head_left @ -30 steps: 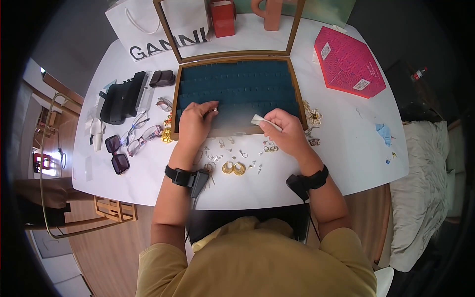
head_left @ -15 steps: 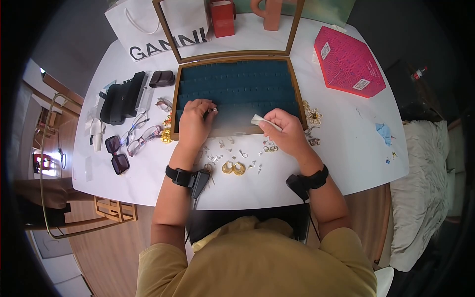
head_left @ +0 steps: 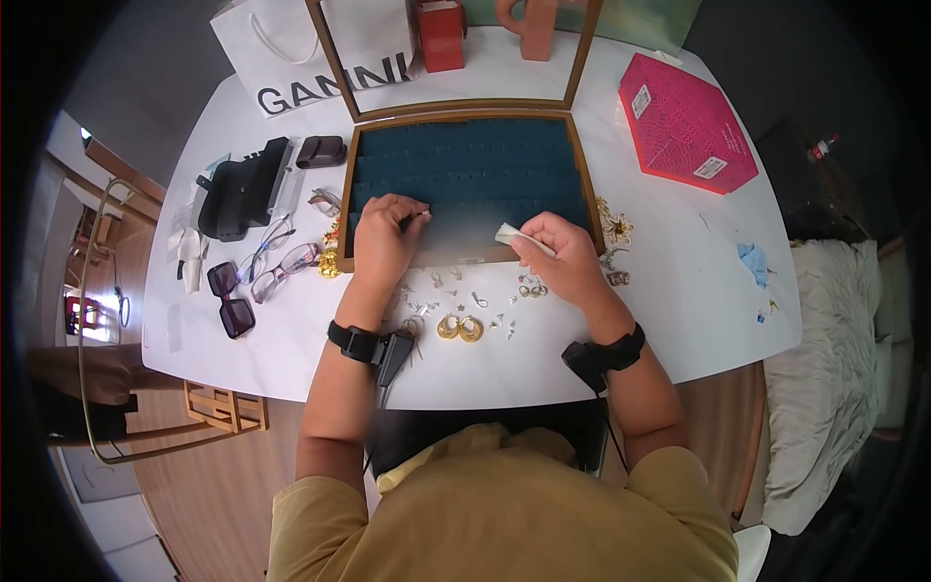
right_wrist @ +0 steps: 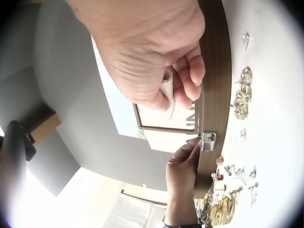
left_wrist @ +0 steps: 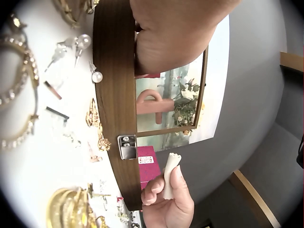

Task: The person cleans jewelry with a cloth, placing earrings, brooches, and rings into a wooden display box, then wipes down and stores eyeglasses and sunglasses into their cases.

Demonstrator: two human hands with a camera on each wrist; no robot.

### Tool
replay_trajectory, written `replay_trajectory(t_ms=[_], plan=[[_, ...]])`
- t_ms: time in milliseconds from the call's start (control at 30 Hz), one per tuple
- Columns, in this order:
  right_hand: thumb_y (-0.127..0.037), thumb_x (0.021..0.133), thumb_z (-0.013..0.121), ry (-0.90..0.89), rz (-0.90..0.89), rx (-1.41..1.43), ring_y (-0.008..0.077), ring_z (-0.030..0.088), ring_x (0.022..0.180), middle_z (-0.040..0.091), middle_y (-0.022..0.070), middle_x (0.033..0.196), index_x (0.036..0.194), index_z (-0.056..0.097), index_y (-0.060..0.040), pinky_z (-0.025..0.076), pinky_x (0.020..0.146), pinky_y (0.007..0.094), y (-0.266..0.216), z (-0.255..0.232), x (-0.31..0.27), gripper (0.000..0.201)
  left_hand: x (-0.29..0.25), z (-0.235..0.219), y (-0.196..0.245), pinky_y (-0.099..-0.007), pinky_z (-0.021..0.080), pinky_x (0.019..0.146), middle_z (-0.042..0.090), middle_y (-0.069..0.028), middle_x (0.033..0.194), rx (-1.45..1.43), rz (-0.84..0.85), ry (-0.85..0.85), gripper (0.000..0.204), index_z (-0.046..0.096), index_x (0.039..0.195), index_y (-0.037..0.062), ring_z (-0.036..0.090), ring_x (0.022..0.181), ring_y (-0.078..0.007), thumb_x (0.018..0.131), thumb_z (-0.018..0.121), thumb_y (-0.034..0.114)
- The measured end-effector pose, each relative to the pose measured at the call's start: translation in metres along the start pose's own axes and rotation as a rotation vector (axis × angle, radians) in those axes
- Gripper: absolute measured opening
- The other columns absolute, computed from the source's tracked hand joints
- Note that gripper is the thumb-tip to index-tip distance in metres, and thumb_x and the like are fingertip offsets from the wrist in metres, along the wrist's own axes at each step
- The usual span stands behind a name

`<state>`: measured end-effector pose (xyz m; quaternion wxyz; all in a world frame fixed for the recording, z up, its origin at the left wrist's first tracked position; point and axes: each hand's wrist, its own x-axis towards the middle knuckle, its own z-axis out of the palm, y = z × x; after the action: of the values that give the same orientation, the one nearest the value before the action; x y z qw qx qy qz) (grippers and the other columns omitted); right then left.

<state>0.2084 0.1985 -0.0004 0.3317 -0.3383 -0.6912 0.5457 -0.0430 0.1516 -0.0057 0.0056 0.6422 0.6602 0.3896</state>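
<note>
The left hand (head_left: pixel 384 242) is over the front left of the teal-lined wooden box (head_left: pixel 465 155), thumb and forefinger pinching a tiny shiny piece (head_left: pixel 425 212); its kind is too small to tell. In the left wrist view that hand's fingers are hidden behind the box's front wall (left_wrist: pixel 114 85). Above the box's front right part, the right hand (head_left: pixel 561 254) grips a rolled white cloth (head_left: pixel 510 235), whose end sticks out past the thumb. The same cloth (right_wrist: pixel 167 90) shows between curled fingers in the right wrist view. The box's glass lid stands raised.
Small earrings and gold hoops (head_left: pixel 460 329) lie before the box. Sunglasses (head_left: pixel 231 301), glasses and a black case (head_left: pixel 242 194) are at the left. A pink box (head_left: pixel 687 124) stands at the right, a paper bag (head_left: pixel 281 58) behind.
The left fingers have shifted slightly at the tiny piece and still pinch it. The right hand keeps its grip on the cloth. The head view has moved slightly.
</note>
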Motion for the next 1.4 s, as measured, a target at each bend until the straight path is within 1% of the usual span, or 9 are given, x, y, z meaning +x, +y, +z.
replay_trajectory(t_ms=[433,633,733,833,867,967,1000,1233,1400], plan=[[-0.012,0.092,0.063,0.006,0.006,0.019,0.0026,0.055,0.066,0.061,-0.0003,0.076,0.092,0.057,-0.0013,0.044,0.058,0.0183,0.0,-0.001,0.001,0.012,-0.002,-0.011,0.007,-0.0313,0.05,0.071,0.067,-0.0081,0.091,0.045,-0.007,-0.011,0.026,0.07,0.095,0.0046,0.061,0.08,-0.0226,0.071,0.078,0.003],[-0.016,0.091,0.063,0.038,0.128,0.178,0.005,0.054,0.058,0.061,0.003,0.07,0.092,0.057,-0.0004,0.043,0.052,0.0201,-0.005,-0.008,0.005,0.017,-0.001,-0.009,0.014,-0.028,0.048,0.063,0.066,-0.0066,0.089,-0.05,0.048,0.059,0.021,0.071,0.095,0.0047,0.057,0.069,-0.016,0.075,0.078,0.006],[-0.018,0.092,0.063,0.043,0.127,0.229,0.0052,0.053,0.057,0.06,0.0026,0.07,0.093,0.057,-0.0012,0.042,0.051,0.0194,-0.004,-0.009,0.006,0.018,-0.004,-0.008,0.03,-0.0256,0.046,0.061,0.066,-0.0044,0.088,-0.253,0.009,0.011,0.015,0.071,0.092,0.0044,0.055,0.067,-0.0111,0.078,0.076,0.007],[-0.018,0.092,0.063,0.048,0.157,0.216,0.0048,0.053,0.057,0.06,0.0024,0.07,0.093,0.056,-0.0013,0.042,0.051,0.0194,-0.003,-0.009,0.007,0.018,-0.013,-0.009,0.051,-0.023,0.045,0.06,0.067,-0.0019,0.088,-0.492,-0.088,-0.286,0.01,0.072,0.09,0.0045,0.055,0.068,-0.0066,0.081,0.074,0.005],[-0.019,0.092,0.063,0.044,0.146,0.215,0.0047,0.053,0.057,0.06,0.0023,0.07,0.093,0.057,-0.0013,0.042,0.051,0.0194,-0.001,-0.01,0.007,0.018,-0.016,-0.005,0.051,-0.0264,0.048,0.061,0.067,-0.0045,0.088,-0.473,0.0,-0.394,0.008,0.072,0.089,0.0049,0.061,0.071,-0.0127,0.081,0.072,0.003],[-0.019,0.092,0.063,0.029,0.126,0.212,0.0043,0.053,0.058,0.06,0.0018,0.071,0.094,0.057,-0.0021,0.042,0.052,0.0189,0.0,-0.01,0.008,0.019,-0.023,0.003,0.073,-0.032,0.051,0.065,0.067,-0.0078,0.088,-0.4,0.314,-0.498,0.01,0.072,0.089,0.006,0.064,0.075,-0.0224,0.079,0.072,0.003],[-0.02,0.092,0.063,0.028,0.126,0.205,0.004,0.053,0.059,0.061,0.0013,0.071,0.095,0.057,-0.003,0.043,0.053,0.0184,0.0,-0.011,0.007,0.018,-0.027,0.008,0.078,-0.0374,0.053,0.07,0.067,-0.0103,0.088,-0.347,0.322,-0.535,0.014,0.071,0.09,0.0072,0.064,0.079,-0.03,0.077,0.072,0.005],[-0.017,0.091,0.064,0.04,0.093,0.24,0.0044,0.053,0.06,0.061,0.0022,0.072,0.094,0.058,-0.0001,0.044,0.052,0.02,-0.004,-0.011,0.006,0.018,-0.029,0.027,0.1,-0.038,0.054,0.07,0.069,-0.0088,0.09,-0.112,0.348,-0.574,0.018,0.069,0.093,0.0087,0.066,0.081,-0.0288,0.076,0.071,0.005],[-0.017,0.091,0.063,0.04,0.088,0.225,0.0043,0.054,0.061,0.062,0.0027,0.072,0.094,0.057,0.0006,0.045,0.053,0.0204,-0.001,-0.011,0.006,0.018,-0.029,0.032,0.096,-0.0365,0.054,0.068,0.069,-0.0087,0.087,-0.187,0.337,-0.577,0.019,0.068,0.093,0.0079,0.067,0.077,-0.0276,0.075,0.069,0.002]])
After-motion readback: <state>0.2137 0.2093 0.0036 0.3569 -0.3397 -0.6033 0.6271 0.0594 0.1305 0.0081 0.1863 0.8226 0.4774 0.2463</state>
